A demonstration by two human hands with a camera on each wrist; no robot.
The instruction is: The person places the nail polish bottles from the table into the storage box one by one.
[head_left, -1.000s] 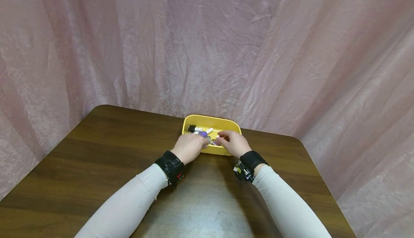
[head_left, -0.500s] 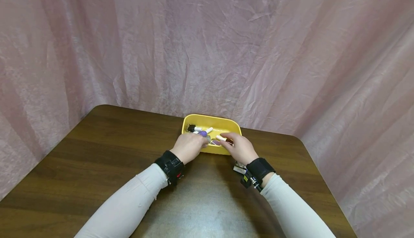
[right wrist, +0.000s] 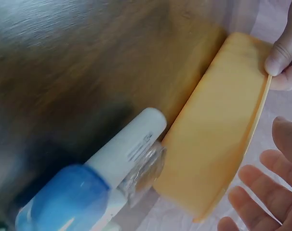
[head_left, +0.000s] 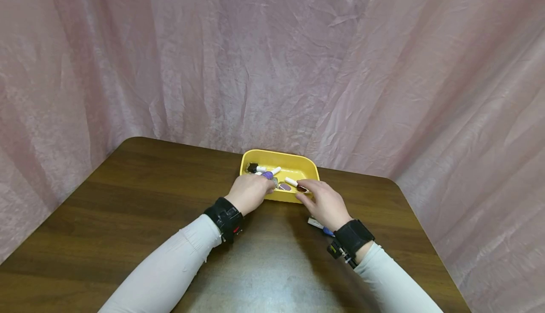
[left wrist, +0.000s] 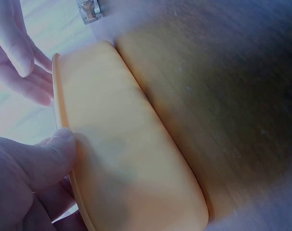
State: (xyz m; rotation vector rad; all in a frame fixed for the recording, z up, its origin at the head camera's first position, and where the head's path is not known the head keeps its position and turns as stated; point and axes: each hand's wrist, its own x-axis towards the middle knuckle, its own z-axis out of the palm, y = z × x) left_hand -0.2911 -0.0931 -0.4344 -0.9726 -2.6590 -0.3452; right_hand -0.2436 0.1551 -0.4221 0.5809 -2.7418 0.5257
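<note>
A shallow yellow bin (head_left: pixel 298 162) stands at the table's back edge with several small nail polish bottles in it. My left hand (head_left: pixel 249 193) grips its near rim, the thumb on the outer wall in the left wrist view. At the bin's right end is my right hand (head_left: pixel 325 203), fingers spread and holding nothing in the right wrist view. By its fingertips lies a dark red nail polish bottle with a white cap (head_left: pixel 291 181). To its left lie a flat purple bottle (head_left: pixel 284 187) and, partly behind my left hand, a rounder purple one (head_left: pixel 267 175).
Outside the bin, beside my right wrist, a blue bottle (right wrist: pixel 64 199) with a white cap (right wrist: pixel 129 147) lies on the table, with a clear bottle (right wrist: pixel 145 173) against it. A black-bodied bottle (head_left: pixel 253 167) is at the bin's left end. A pink curtain (head_left: pixel 272 67) hangs behind.
My right hand has drawn right and toward me, letting go of the dark red nail polish bottle, which now lies in the bin. The left hand has stayed put.
</note>
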